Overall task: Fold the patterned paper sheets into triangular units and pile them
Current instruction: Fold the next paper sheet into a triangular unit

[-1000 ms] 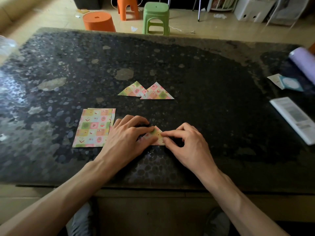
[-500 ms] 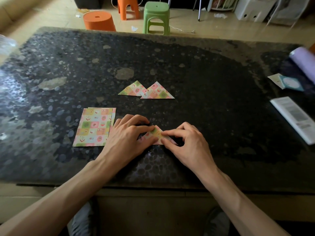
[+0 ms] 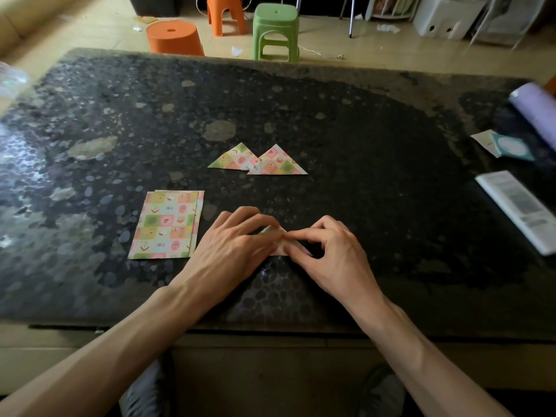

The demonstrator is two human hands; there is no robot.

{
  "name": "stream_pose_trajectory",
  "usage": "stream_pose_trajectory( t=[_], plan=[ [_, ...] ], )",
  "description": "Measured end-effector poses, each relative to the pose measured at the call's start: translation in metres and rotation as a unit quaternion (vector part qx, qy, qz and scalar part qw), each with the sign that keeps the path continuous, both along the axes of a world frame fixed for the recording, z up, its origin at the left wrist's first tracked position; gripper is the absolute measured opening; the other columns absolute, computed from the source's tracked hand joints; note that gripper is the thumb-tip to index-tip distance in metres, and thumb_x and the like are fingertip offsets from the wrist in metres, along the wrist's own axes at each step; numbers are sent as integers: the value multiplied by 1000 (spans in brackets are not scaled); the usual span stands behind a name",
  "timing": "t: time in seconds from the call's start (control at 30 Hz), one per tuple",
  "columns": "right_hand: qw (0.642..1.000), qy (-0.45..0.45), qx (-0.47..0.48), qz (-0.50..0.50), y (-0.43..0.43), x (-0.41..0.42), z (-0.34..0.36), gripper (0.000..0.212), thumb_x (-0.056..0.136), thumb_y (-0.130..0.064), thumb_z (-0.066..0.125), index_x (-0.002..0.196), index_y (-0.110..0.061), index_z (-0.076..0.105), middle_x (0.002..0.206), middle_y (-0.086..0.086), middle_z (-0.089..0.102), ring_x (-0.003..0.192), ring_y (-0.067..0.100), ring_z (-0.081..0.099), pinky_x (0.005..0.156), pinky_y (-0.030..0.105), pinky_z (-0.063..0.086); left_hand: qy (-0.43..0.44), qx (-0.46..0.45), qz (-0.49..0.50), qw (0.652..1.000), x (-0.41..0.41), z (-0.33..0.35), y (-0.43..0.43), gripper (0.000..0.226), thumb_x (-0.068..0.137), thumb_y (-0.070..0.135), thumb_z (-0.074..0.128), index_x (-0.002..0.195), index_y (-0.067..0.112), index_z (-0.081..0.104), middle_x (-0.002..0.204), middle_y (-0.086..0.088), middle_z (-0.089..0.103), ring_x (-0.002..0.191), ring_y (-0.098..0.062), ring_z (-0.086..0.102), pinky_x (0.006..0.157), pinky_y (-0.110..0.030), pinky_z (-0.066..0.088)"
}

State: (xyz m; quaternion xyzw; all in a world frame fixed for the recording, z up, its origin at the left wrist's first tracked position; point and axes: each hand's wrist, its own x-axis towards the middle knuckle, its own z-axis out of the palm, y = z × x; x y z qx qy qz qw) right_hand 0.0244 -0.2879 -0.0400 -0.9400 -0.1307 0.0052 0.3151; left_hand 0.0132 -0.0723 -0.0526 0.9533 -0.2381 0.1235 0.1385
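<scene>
A small partly folded patterned paper lies on the dark table near its front edge, mostly covered by my hands. My left hand presses its left half with fingers laid over it. My right hand pinches the paper's right edge between thumb and forefinger. Two finished triangular units lie side by side and slightly overlapping farther back at the centre. A short stack of flat patterned sheets lies just left of my left hand.
A white booklet, a teal-and-white card and a lilac roll sit at the table's right edge. Orange stools and a green stool stand on the floor beyond the far edge.
My right fingers have slid a little along the paper's right edge, pressing the fold down. The left hand has stayed where it was.
</scene>
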Motion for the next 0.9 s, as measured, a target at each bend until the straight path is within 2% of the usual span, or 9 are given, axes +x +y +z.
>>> stream_pose_trajectory(
  t=[0.27, 0.43, 0.5, 0.6, 0.67, 0.8, 0.9],
  plan=[
    [999, 46, -18, 9, -12, 3, 10, 30, 90, -50, 73, 118, -43, 68, 93, -16, 50, 85, 0, 49, 68, 18, 37, 36, -11, 1, 999, 3, 3, 1, 40, 101, 49, 41, 121, 36, 73, 132, 15, 62, 122, -12, 54, 88, -29, 40],
    [996, 77, -11, -32, -10, 6, 12, 18, 89, -51, 73, 102, -39, 70, 92, -14, 57, 82, 6, 55, 70, 22, 46, 45, -11, -2, 999, 6, 4, 2, 34, 102, 46, 47, 121, 36, 74, 132, 15, 62, 123, -12, 53, 89, -32, 41],
    [997, 66, -15, -42, -8, 5, 11, 15, 90, -48, 74, 99, -37, 69, 90, -13, 57, 82, 6, 54, 70, 24, 47, 47, -12, -4, 999, 7, 5, 2, 32, 100, 45, 51, 120, 36, 74, 132, 14, 62, 123, -13, 54, 89, -33, 42],
    [997, 65, -19, -46, -7, 3, 10, 15, 89, -43, 77, 98, -37, 67, 90, -13, 56, 82, 6, 54, 69, 24, 47, 46, -14, -2, 999, 7, 4, 1, 36, 101, 48, 46, 119, 37, 75, 131, 15, 63, 122, -12, 54, 87, -34, 44],
    [996, 70, -22, -46, -7, 4, 10, 15, 89, -42, 77, 98, -38, 66, 90, -13, 54, 83, 6, 53, 69, 23, 47, 40, -16, 2, 999, 7, 5, 0, 37, 98, 48, 45, 117, 36, 76, 127, 17, 64, 119, -11, 56, 86, -33, 43],
    [995, 79, -44, -39, -5, 4, 10, 12, 91, -44, 74, 97, -40, 63, 93, -16, 49, 87, 5, 50, 67, 21, 42, 15, -40, 36, 998, 3, 7, -10, 27, 94, 42, 58, 107, 31, 80, 115, 17, 69, 108, -13, 61, 83, -33, 43],
    [995, 83, -46, -36, -5, 5, 10, 13, 91, -45, 73, 98, -40, 62, 93, -15, 48, 86, 3, 49, 65, 19, 38, 1, -49, 75, 996, 1, 7, -22, 32, 93, 51, 59, 98, 28, 81, 106, 15, 72, 103, -14, 62, 83, -36, 44]
  ],
)
